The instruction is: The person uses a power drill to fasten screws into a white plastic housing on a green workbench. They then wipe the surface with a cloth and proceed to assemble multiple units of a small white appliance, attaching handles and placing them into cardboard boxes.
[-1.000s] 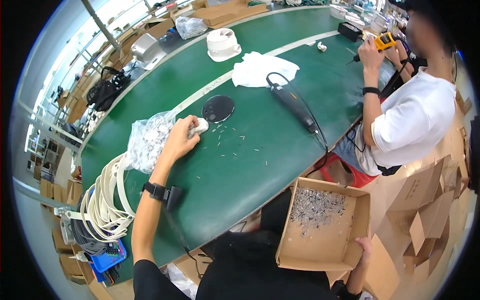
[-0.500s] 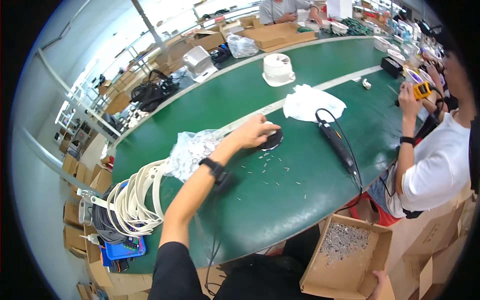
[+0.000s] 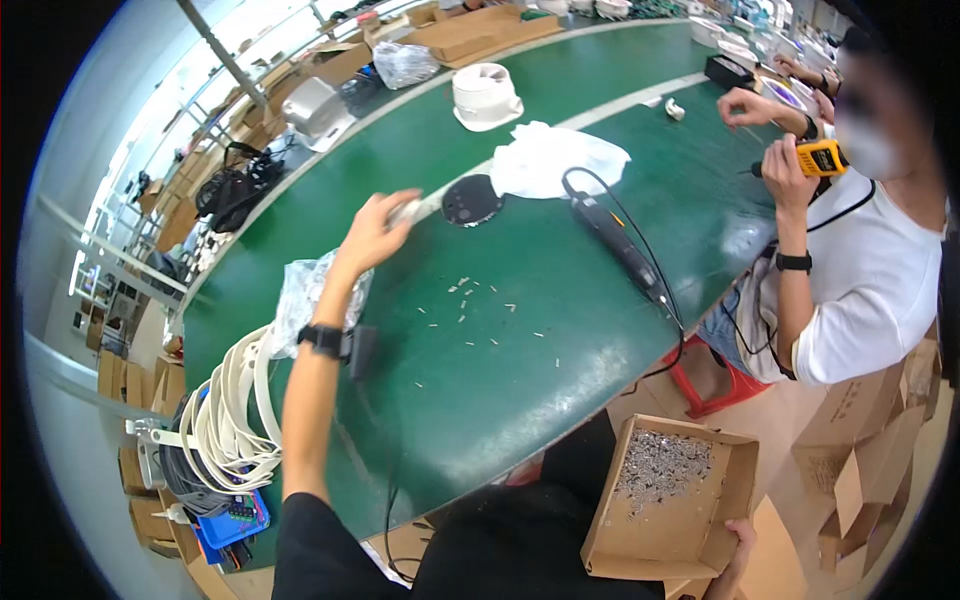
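My left hand is raised over the green table with its fingers closed on a small white piece. It hovers just left of a black round disc. A clear plastic bag of small parts lies below my wrist. Several small screws are scattered on the table to the right of my forearm. At the lower right my right hand grips the edge of a cardboard box that holds a heap of screws.
A black electric screwdriver with its cable lies right of the disc, beside a white crumpled bag. White curved strips pile at the table's left end. A co-worker at the right holds a yellow tool.
My left hand has lifted off the table near the disc, carrying the small white piece. The view has swung lower, so the cardboard box is in full view again.
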`<state>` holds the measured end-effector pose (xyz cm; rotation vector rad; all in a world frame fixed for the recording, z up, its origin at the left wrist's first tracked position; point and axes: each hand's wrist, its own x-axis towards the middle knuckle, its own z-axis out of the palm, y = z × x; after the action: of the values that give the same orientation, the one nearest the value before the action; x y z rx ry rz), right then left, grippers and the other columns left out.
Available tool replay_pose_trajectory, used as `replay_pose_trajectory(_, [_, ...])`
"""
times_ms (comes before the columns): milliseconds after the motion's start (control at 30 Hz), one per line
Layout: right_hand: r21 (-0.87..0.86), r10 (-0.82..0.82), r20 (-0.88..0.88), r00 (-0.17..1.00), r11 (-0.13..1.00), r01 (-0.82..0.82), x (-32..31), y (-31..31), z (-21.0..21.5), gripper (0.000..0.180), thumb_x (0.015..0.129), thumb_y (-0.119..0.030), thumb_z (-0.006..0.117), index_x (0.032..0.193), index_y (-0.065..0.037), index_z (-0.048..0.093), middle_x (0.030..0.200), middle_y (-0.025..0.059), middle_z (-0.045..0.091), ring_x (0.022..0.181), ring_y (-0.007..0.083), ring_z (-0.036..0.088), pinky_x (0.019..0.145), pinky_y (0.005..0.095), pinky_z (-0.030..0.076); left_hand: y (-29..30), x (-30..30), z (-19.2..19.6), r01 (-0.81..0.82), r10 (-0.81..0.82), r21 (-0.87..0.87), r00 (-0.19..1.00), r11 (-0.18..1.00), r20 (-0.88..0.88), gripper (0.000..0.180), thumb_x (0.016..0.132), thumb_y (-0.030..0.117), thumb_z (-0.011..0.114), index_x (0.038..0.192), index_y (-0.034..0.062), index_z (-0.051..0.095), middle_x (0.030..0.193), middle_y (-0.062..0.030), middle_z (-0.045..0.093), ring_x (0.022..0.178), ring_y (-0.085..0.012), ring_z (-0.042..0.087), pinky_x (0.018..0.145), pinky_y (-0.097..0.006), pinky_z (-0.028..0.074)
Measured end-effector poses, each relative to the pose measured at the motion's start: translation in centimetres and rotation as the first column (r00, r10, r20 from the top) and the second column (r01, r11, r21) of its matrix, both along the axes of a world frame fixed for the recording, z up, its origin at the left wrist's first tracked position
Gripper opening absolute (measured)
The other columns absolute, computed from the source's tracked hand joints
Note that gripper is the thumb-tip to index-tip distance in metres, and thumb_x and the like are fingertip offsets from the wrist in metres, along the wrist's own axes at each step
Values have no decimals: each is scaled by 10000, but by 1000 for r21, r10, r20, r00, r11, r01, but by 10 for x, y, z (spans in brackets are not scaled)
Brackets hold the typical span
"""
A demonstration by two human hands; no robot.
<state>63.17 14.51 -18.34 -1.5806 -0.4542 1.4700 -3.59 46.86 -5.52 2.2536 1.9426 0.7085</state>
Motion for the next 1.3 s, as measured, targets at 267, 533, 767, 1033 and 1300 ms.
replay_pose_trajectory(267, [173, 263, 55, 963, 948, -269, -34, 36, -7, 1006, 668, -104, 603, 1576, -14, 179, 1554, 150, 333, 1425, 264, 335, 1146, 348, 299, -48, 38, -40, 148, -147, -2, 984, 989, 104, 515, 885, 20, 565, 1377, 169, 586, 1205, -139, 554, 984, -251, 568, 834, -325, 467])
replay_pose_trajectory(533, [269, 276, 47, 960, 922, -278, -121, 49, -30, 986, 727, -22, 503, 1596, -39, 37, 1598, 171, 225, 1473, 270, 240, 1182, 346, 218, -78, 92, -17, 297, -258, -150, 938, 943, 232, 462, 887, 29, 567, 1343, 99, 593, 1228, -139, 554, 1093, -267, 575, 937, -335, 458])
replay_pose_trajectory(767, [287, 170, -61, 984, 947, -146, -161, 41, -52, 988, 679, -20, 465, 1584, -64, 70, 1580, 146, 219, 1469, 250, 220, 1188, 350, 201, -169, 90, 5, -263, 239, 36, 919, 964, 315, 403, 867, 51, 649, 1269, 66, 622, 1088, -111, 523, 862, -184, 580, 708, -317, 537])
replay_pose_trajectory(1033, [372, 187, 48, 981, 908, -191, -167, 41, -54, 991, 671, -44, 467, 1574, -29, 61, 1576, 155, 204, 1473, 254, 194, 1202, 353, 150, -220, 94, -43, -390, 391, 88, 920, 916, 8, 431, 887, 63, 628, 1310, 13, 562, 1264, -218, 518, 1091, -414, 586, 914, -448, 493])
replay_pose_trajectory(1300, [533, 169, 75, 983, 826, -183, -176, 54, -41, 983, 661, -66, 453, 1569, -12, 79, 1576, 164, 207, 1475, 264, 196, 1204, 356, 145, -85, 87, -61, -60, 61, 189, 998, 980, -3, 421, 919, 103, 576, 1329, 13, 547, 1278, -232, 576, 1139, -402, 571, 983, -442, 470])
